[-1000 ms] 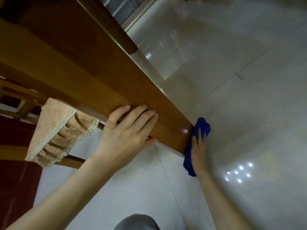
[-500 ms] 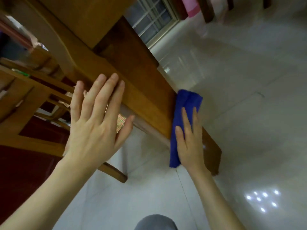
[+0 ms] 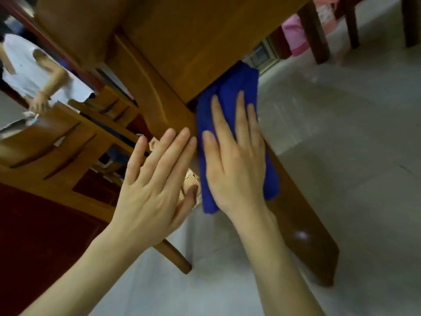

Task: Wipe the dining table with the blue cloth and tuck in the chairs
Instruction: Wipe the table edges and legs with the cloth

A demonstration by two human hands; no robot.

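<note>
While right hand (image 3: 237, 160) lay flat on blue cloth (image 3: 230, 92) against desk (image 3: 303, 224) edge, left hand (image 3: 155, 179) was straight-fingered just left; chair (image 3: 68, 137) farther left.

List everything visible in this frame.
dining table: one, brown wood, centre to lower right
blue cloth: one, blue, on table beam, centre
chairs: at least two, brown wood, left
checked cushion: one, pinkish, sliver between hands
furniture legs: three, dark brown, top right
pink fabric: one, top right
floor: pale tiles right, dark red lower left
second person: one, white top, upper left
left hand: open, beside cloth
right hand: flat on cloth
</note>
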